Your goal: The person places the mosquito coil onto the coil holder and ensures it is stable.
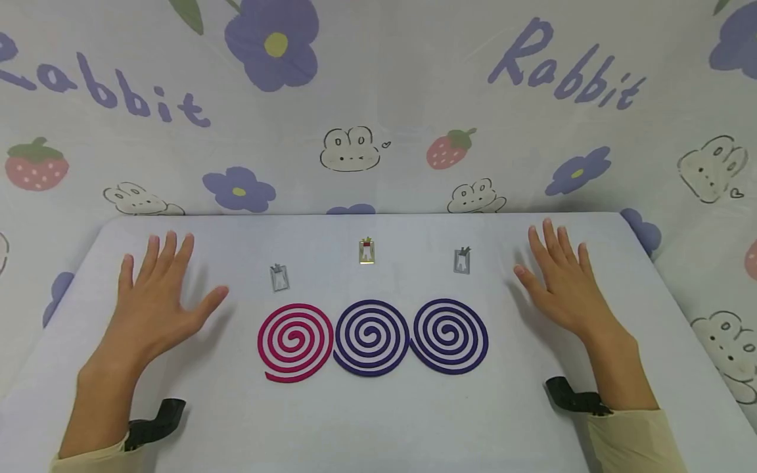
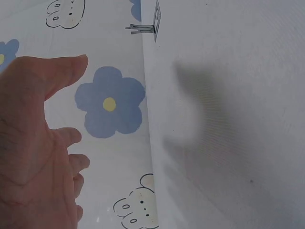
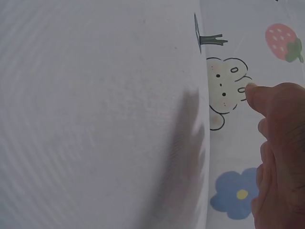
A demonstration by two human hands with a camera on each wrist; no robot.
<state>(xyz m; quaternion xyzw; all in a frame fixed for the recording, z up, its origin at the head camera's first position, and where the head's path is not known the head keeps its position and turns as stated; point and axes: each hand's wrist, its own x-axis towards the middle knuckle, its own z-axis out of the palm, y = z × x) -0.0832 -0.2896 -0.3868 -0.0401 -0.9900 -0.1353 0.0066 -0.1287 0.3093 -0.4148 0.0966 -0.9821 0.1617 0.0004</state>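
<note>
My left hand (image 1: 155,307) hovers above the left part of the white table with its fingers spread, holding nothing. Over on the right, my right hand (image 1: 562,287) is likewise spread and holds nothing. Between them lie a pink mosquito coil (image 1: 294,339) and two dark blue ones, a middle coil (image 1: 370,336) and a right coil (image 1: 449,334), side by side in a row. Behind the coils stand three small metal coil stands: a silver stand (image 1: 279,278) nearest my left hand, a gold stand (image 1: 367,261) in the middle, and another silver stand (image 1: 462,269) nearest my right.
The white table (image 1: 378,420) reaches back to a hanging cloth (image 1: 378,79) printed with rabbits, flowers and strawberries. A black wrist mount (image 1: 156,424) sits on the left wrist and another mount (image 1: 573,396) on the right, beside beige sleeves.
</note>
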